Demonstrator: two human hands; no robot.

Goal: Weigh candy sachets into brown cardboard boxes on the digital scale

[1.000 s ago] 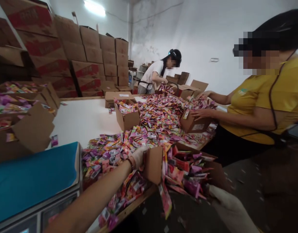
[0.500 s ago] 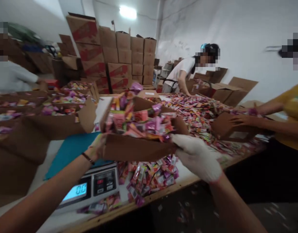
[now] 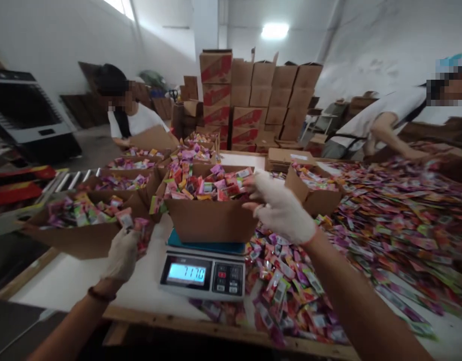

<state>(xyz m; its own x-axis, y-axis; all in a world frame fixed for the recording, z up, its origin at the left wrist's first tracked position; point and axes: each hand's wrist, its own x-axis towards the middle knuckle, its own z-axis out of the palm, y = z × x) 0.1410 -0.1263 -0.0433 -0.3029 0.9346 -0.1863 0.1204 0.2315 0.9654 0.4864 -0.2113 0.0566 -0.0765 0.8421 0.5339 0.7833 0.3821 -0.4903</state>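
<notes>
A cardboard box full of wrapped packets rests on the digital scale, whose display shows 717.0. My right hand, in a white fingerless glove, is at the box's right edge with its fingers apart and nothing held. My left hand, gloved too, has its fingers closed near the packets at the right end of another filled box; whether a packet is in them is hard to make out. Loose packets lie right of the scale.
Several filled boxes stand at the left. A large pile of packets covers the table's right side. One person is at the back left, another at the back right. Stacked cartons stand behind.
The box I held in both hands now sits on the scale, and the display went from 0.0 to 717.0. My left hand moved away to the left; my right hand opened. The view turned left.
</notes>
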